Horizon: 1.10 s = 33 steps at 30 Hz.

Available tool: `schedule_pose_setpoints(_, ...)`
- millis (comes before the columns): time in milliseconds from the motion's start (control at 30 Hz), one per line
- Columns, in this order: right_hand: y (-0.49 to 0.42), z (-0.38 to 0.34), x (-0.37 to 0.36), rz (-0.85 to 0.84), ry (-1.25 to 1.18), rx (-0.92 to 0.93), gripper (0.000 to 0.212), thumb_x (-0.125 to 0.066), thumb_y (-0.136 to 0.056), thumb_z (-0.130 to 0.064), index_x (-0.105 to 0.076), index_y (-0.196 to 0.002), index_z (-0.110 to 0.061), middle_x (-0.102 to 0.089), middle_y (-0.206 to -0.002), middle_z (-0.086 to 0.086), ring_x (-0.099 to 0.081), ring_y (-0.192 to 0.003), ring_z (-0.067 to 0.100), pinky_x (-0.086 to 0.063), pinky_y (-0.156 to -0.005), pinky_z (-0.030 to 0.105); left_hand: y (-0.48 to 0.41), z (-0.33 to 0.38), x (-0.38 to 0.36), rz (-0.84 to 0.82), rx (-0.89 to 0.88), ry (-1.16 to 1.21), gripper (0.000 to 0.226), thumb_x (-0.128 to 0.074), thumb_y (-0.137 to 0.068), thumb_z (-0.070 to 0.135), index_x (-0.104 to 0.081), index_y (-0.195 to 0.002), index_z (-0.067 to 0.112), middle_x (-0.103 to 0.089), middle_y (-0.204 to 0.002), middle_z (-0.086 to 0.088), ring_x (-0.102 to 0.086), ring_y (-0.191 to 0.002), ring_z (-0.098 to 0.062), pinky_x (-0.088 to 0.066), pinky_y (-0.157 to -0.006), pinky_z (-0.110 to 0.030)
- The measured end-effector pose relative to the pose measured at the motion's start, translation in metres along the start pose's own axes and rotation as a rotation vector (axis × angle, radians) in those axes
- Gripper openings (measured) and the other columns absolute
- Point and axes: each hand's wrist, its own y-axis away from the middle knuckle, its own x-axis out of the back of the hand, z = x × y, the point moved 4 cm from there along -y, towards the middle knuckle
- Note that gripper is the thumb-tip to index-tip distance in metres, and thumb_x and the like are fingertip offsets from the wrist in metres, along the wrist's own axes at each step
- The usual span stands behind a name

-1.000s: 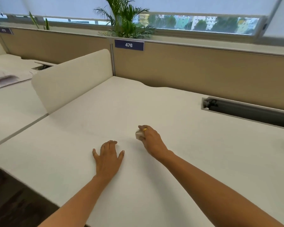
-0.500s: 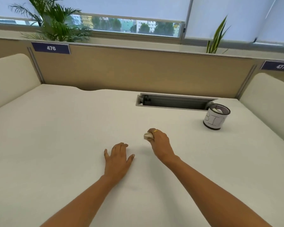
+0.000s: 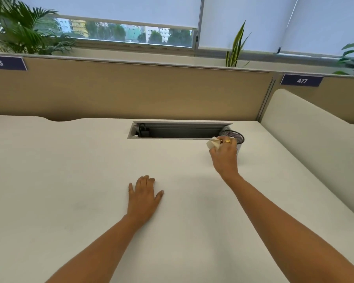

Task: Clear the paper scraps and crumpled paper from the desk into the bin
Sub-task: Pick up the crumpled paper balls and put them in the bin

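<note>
At one o'clock from you, your right hand (image 3: 225,158) pinches a crumpled paper (image 3: 213,143) between thumb and fingertips. The wad juts out on the hand's nine o'clock side, just short of the mesh bin (image 3: 237,136), whose rim peeks out behind your knuckles. That high pinch looks meant to carry the wad over the rim before you let go.

Your left hand (image 3: 144,196) lies flat and spread, palm down on the desk (image 3: 70,180) and holding nothing. I judge it braces your reach.

Mind the open cable tray (image 3: 178,131) at twelve o'clock. Its right end sits just beside the bin, so a short release could drop the paper in there. At three o'clock the padded side divider (image 3: 307,135) stands well apart, leaving your wrist open room.
</note>
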Motion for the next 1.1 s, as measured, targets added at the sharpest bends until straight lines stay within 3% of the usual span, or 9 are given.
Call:
schedule_pose_setpoints(133,-0.039,0.026,0.015,0.105,-0.049,-0.134,0.036,-0.062,-0.086,-0.014,-0.053,-0.119,-0.002,-0.048,-0.124,0.019,-0.054,-0.109,0.032,-0.045,-0.092,0.035,-0.02,0.008,-0.007,0.003,0.033,-0.019,0.051,-0.034,-0.095,0.045,-0.031,-0.137,0.016,-0.026,-0.151,-0.003,-0.012,-0.145,-0.017,-0.009,-0.119,-0.05)
schedule_pose_setpoints(267,-0.071,0.048,0.018,0.129,-0.001,-0.174,0.033,-0.062,-0.086,-0.013,-0.056,-0.117,-0.005,-0.055,-0.117,0.019,-0.055,-0.107,0.033,-0.047,-0.091,0.037,-0.026,0.006,-0.015,0.019,0.037,-0.027,0.05,-0.033,-0.095,0.045,-0.031,-0.137,0.018,-0.026,-0.151,-0.001,-0.011,-0.145,-0.017,-0.009,-0.119,-0.05)
schedule_pose_setpoints(500,-0.105,0.068,0.007,0.025,0.168,-0.135,0.036,-0.062,-0.086,-0.018,-0.056,-0.119,-0.005,-0.06,-0.114,0.018,-0.058,-0.104,0.033,-0.048,-0.086,0.036,-0.026,0.004,-0.017,0.082,0.036,0.01,0.049,-0.039,-0.093,0.043,-0.038,-0.134,0.017,-0.034,-0.147,-0.001,-0.022,-0.142,-0.018,-0.011,-0.118,-0.049)
schedule_pose_setpoints(667,-0.117,0.065,0.004,0.043,0.302,-0.056,0.033,-0.059,-0.088,-0.02,-0.059,-0.11,0.004,-0.055,-0.113,0.02,-0.049,-0.109,0.031,-0.047,-0.084,0.038,-0.026,0.003,-0.018,0.099,0.036,0.01,0.048,-0.042,-0.093,0.043,-0.039,-0.133,0.018,-0.035,-0.146,0.0,-0.024,-0.141,-0.017,-0.012,-0.118,-0.048)
schedule_pose_setpoints(833,-0.123,0.067,0.004,0.012,0.265,-0.04,0.016,-0.059,-0.085,-0.01,-0.06,-0.097,0.001,-0.064,-0.101,0.02,-0.058,-0.092,0.03,-0.042,-0.071,0.03,-0.026,0.003,-0.018,0.093,0.043,0.011,0.048,-0.041,-0.093,0.044,-0.038,-0.134,0.02,-0.034,-0.147,0.002,-0.023,-0.141,-0.015,-0.01,-0.119,-0.047)
schedule_pose_setpoints(900,-0.123,0.067,0.002,0.001,0.289,-0.023,0.017,-0.06,-0.085,-0.007,-0.06,-0.101,-0.002,-0.066,-0.1,0.02,-0.061,-0.091,0.032,-0.044,-0.07,0.03,-0.027,0.003,-0.018,0.099,0.041,0.015,0.047,-0.041,-0.093,0.043,-0.039,-0.133,0.019,-0.035,-0.146,0.001,-0.024,-0.141,-0.016,-0.011,-0.119,-0.047)
schedule_pose_setpoints(1100,-0.131,0.073,-0.005,-0.173,0.48,-0.063,0.018,-0.054,-0.087,-0.006,-0.063,-0.101,0.001,-0.065,-0.103,0.022,-0.062,-0.093,0.035,-0.044,-0.068,0.031,-0.025,0.004,-0.016,0.097,0.039,0.011,0.047,-0.041,-0.093,0.043,-0.039,-0.133,0.02,-0.035,-0.146,0.002,-0.024,-0.141,-0.015,-0.011,-0.119,-0.046)
